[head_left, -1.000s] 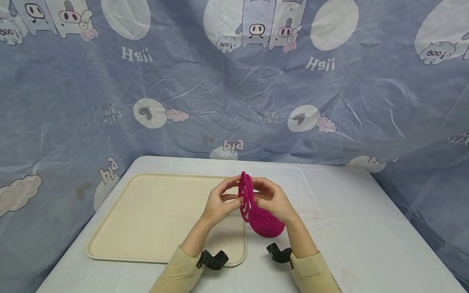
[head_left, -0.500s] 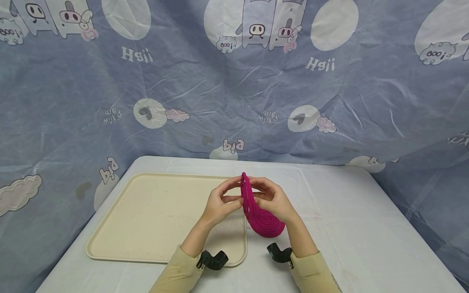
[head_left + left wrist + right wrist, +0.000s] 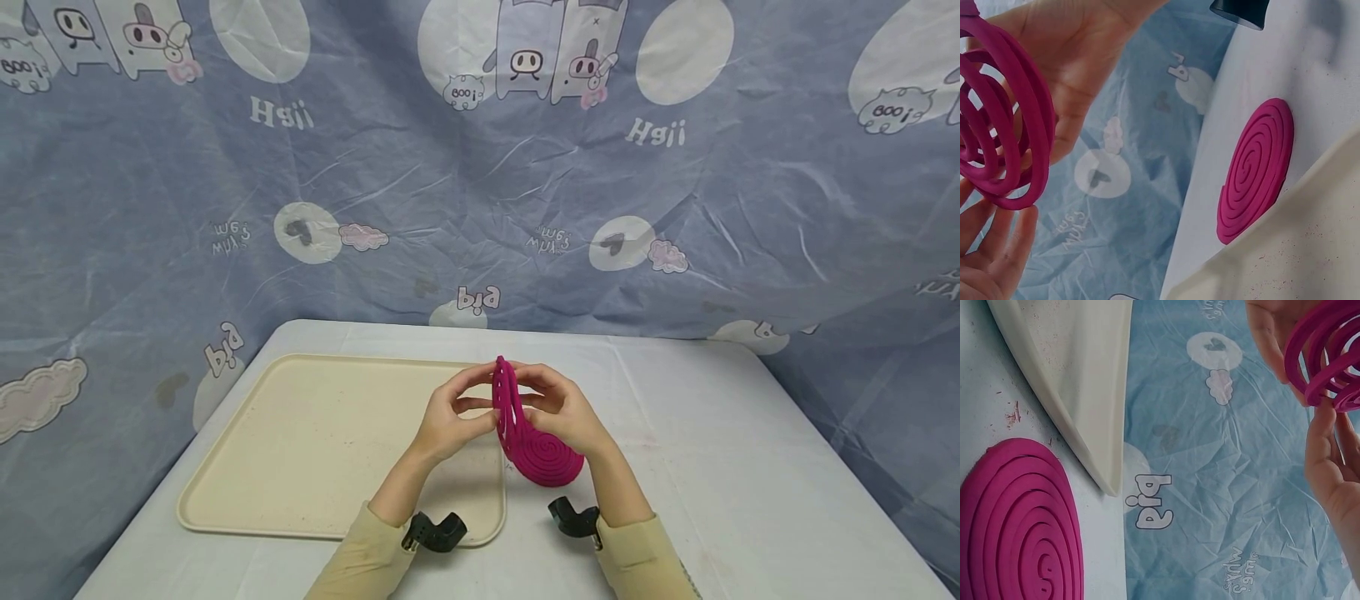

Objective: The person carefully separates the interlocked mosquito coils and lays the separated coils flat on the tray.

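Between both raised hands stands a magenta spiral coil [image 3: 504, 404], nearly edge-on in the head view. Its rings are spread apart with gaps, as the coil [image 3: 1007, 119] shows in the left wrist view. My left hand [image 3: 448, 421] holds its left side with thumb and fingertips. On the other side, my right hand [image 3: 566, 410] pinches it likewise; the right hand [image 3: 1335, 456] also shows in the right wrist view. Below lies a second magenta spiral [image 3: 547, 462], flat and tightly wound, on the white table. The right hand's far fingers are partly hidden.
A cream tray [image 3: 300, 532] covers the table's left half, its right rim close beside the flat spiral. Small reddish crumbs [image 3: 1017, 412] dot the table and tray. A patterned blue cloth [image 3: 480, 208] hangs behind and around the white table [image 3: 712, 467].
The held coil shifts slightly right and turns a little; its rings draw together, then part slightly again. Both hands stay almost in place, and the flat spiral and tray are unmoved.
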A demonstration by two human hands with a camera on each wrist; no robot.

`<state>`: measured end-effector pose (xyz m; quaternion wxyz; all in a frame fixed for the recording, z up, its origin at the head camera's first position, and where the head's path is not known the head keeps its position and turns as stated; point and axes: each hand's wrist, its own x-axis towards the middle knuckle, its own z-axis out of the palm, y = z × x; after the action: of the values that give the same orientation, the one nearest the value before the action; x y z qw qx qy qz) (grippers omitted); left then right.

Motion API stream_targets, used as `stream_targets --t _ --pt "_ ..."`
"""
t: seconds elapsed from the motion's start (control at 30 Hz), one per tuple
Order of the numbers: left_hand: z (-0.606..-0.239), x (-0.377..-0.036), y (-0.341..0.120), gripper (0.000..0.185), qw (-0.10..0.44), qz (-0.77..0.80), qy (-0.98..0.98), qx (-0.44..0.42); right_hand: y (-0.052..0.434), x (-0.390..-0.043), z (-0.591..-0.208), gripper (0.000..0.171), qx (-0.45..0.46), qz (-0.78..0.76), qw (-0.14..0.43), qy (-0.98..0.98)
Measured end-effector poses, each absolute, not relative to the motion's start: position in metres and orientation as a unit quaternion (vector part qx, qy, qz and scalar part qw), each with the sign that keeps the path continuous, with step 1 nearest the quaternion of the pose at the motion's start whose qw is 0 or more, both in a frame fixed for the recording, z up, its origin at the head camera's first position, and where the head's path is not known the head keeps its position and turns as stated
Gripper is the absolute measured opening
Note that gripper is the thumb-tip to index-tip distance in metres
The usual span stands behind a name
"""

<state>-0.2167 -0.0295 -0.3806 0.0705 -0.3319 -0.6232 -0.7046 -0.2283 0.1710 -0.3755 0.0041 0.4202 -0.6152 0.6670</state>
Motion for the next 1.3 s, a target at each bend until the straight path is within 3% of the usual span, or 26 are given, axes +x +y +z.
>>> stream_targets --t 0.17,0.8,1.3 --pt "-0.367 -0.206 -0.03 0.052 0.071 -0.701 -0.628 -0.331 0.172 -0.229 -0.376 0.039 0.424 0.668 0.0 -0.611" --pt "-0.368 -0.204 -0.025 0.054 0.089 -0.7 -0.628 -0.328 0.167 -0.229 -0.383 0.043 0.392 0.687 -0.014 -0.611" --pt "-0.393 -0.222 -0.022 0.059 0.043 -0.726 -0.615 -0.306 0.17 -0.229 -0.381 0.041 0.385 0.682 -0.001 -0.621"
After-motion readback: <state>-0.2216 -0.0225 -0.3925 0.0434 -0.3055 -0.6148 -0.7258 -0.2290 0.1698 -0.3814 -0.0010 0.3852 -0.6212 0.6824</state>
